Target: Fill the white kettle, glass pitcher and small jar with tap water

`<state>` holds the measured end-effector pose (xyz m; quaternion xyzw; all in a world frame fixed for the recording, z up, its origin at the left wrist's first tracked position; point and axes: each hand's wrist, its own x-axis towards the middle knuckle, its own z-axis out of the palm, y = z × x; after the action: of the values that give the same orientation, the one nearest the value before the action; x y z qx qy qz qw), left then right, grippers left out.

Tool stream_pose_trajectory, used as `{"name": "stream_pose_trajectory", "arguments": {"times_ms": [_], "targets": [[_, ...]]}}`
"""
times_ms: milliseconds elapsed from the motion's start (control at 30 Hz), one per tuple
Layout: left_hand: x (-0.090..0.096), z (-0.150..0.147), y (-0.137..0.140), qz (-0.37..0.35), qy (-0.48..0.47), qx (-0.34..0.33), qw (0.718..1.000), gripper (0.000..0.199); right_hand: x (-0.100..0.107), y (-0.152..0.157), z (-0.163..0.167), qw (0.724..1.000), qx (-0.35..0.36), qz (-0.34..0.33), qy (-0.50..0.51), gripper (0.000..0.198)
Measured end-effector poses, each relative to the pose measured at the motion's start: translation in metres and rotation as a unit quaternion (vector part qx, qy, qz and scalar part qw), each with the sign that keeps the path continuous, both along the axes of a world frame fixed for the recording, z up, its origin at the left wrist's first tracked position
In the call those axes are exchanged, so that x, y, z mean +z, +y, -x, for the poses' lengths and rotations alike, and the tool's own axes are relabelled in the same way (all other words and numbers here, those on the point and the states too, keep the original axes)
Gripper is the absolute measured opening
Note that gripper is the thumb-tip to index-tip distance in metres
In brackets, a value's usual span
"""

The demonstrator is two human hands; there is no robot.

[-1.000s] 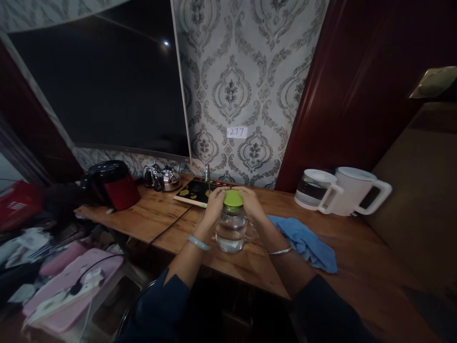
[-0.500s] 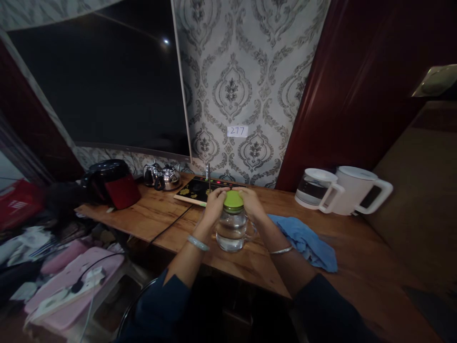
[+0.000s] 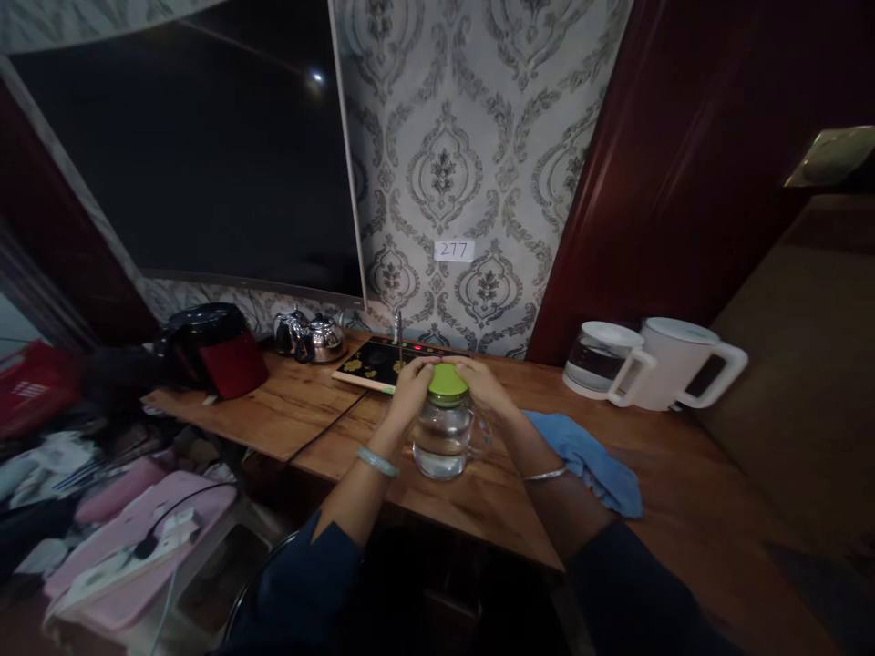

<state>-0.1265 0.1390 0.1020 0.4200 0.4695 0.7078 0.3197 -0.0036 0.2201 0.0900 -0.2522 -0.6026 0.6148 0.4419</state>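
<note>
A clear glass jug [image 3: 441, 442] with a side handle stands upright on the wooden table, partly filled with clear liquid. Its green lid [image 3: 447, 381] sits on top. My left hand [image 3: 415, 383] grips the lid from the left, with the thumb along its near edge. From the other side my right hand [image 3: 480, 387] closes on the same lid. The far fingers of both hands are partly hidden behind it. The jug's handle points right, below my right wrist.
Behind the jug lies a black electric tea stove [image 3: 373, 363] with a spout. Two metal kettles [image 3: 321, 339] and a red-black appliance [image 3: 219, 351] stand left. A blue cloth [image 3: 588, 456], a glass pot [image 3: 602, 360] and a white kettle [image 3: 676, 364] are on the right.
Both hands remain on the green lid, and the jug keeps its place. My right forearm and wrist have shifted very slightly to the right.
</note>
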Motion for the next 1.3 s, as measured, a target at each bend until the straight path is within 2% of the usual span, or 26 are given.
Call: {"name": "stream_pose_trajectory", "arguments": {"times_ms": [767, 1300], "targets": [[-0.0023, 0.0016, 0.0034, 0.004, 0.038, 0.013, 0.999, 0.018, -0.0038, 0.0033, -0.0033, 1.0, 0.017, -0.017, -0.007, 0.022], [-0.0053, 0.0003, 0.0043, -0.001, 0.013, 0.015, 1.0, 0.016, -0.0087, 0.0057, -0.002, 0.999, 0.0, -0.034, -0.018, 0.024]]}}
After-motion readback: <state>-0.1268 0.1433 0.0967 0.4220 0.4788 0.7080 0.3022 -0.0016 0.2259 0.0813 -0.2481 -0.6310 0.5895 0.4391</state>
